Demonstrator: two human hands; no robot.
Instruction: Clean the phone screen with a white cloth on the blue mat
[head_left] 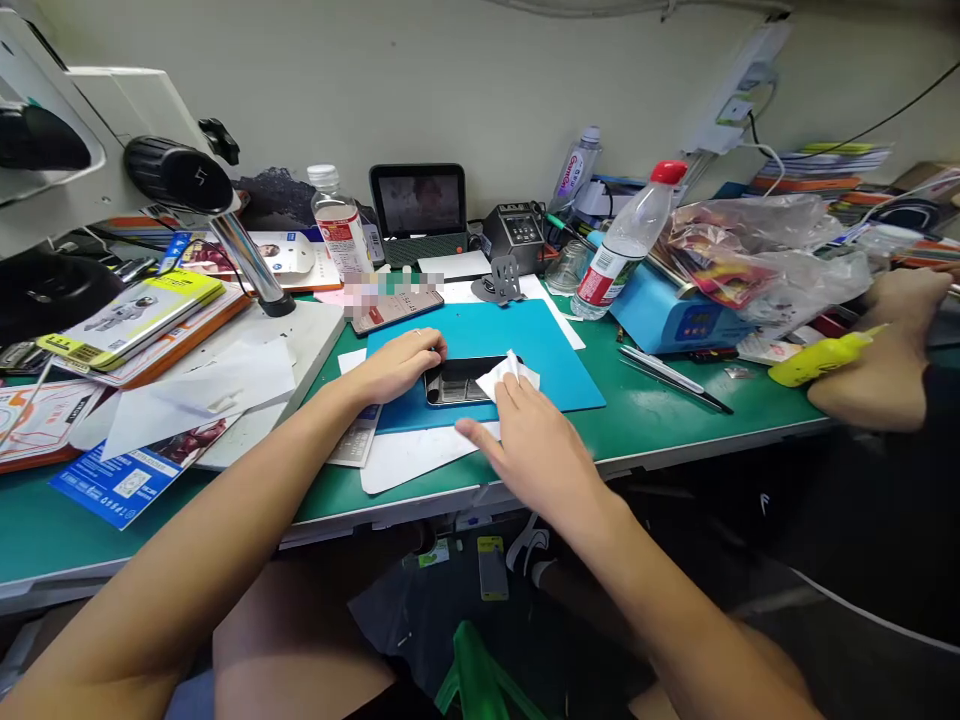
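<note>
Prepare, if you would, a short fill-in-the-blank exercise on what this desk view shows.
1. The right hand holds a wipe whose colour is ____.
2. As seen in the picture, the left hand is at the ____ end of the dark device.
3. The mat beneath the device is coloured ____.
4. The larger tilted bottle has a ____ cap.

Missing words: white; left; blue; red.
</note>
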